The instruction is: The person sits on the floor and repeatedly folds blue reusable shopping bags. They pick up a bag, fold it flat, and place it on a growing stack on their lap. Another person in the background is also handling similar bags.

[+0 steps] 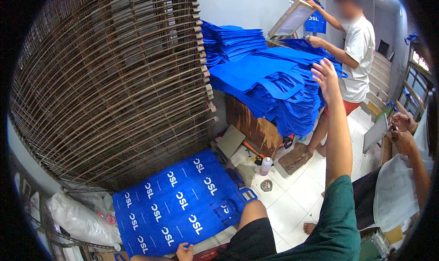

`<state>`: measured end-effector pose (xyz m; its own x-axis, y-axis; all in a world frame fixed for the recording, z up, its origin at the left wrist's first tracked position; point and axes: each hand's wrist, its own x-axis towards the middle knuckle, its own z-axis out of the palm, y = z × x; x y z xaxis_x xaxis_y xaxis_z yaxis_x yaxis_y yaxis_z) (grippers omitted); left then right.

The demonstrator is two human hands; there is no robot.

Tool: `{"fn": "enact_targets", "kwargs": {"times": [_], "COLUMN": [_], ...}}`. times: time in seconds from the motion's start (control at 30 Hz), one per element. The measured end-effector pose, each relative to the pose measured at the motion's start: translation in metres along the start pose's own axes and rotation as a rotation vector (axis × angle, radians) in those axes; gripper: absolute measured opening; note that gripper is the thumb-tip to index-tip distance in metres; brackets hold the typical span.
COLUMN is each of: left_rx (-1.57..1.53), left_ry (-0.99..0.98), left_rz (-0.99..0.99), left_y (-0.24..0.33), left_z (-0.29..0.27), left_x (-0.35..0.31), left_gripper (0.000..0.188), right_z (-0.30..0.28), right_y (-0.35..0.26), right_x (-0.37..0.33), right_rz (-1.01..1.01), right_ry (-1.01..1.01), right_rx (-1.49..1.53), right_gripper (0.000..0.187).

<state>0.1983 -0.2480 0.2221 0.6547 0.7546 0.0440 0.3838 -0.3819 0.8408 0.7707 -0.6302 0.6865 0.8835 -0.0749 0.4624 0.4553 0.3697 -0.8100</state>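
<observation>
My right arm, in a green sleeve, stretches far forward. My right hand [326, 78] is raised with fingers extended and nothing visible in it, in front of the right end of a big pile of blue fabric bags [279, 85]. Down at the lower edge, my left hand [184, 251] is partly cut off by the frame. Its fingers are slightly bent and apart, beside the near edge of a spread of blue bags with white printing [176, 201]. I see nothing held in it.
A tall rack of wire shelves [114, 87] fills the left. Ahead, a person in a white shirt [359, 55] holds up a screen frame [292, 17]. Another person's hands [402, 133] are at right. A bottle [265, 166] and wooden block [295, 158] sit on the tiles.
</observation>
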Motion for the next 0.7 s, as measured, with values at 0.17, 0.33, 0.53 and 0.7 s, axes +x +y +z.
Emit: {"fn": "enact_targets", "kwargs": {"times": [0.17, 0.33, 0.53, 0.7], "left_rx": [0.002, 0.039, -0.031, 0.177], "left_ry": [0.061, 0.024, 0.001, -0.015], "left_rz": [0.112, 0.018, 0.051, 0.039], "left_y": [-0.002, 0.019, -0.001, 0.013], "left_z": [0.011, 0.010, 0.019, 0.008], "left_x": [-0.004, -0.001, 0.006, 0.003], "left_gripper": [0.025, 0.025, 0.027, 0.030], "right_z": [-0.047, -0.049, -0.032, 0.001], "right_y": [0.027, 0.062, 0.081, 0.053], "right_x": [0.092, 0.132, 0.148, 0.123], "right_rz": [0.171, 0.436, 0.386, -0.040], "right_ry": [0.219, 0.258, 0.302, 0.150], "right_rx": [0.315, 0.455, -0.364, -1.804], "right_gripper": [0.085, 0.085, 0.059, 0.040]}}
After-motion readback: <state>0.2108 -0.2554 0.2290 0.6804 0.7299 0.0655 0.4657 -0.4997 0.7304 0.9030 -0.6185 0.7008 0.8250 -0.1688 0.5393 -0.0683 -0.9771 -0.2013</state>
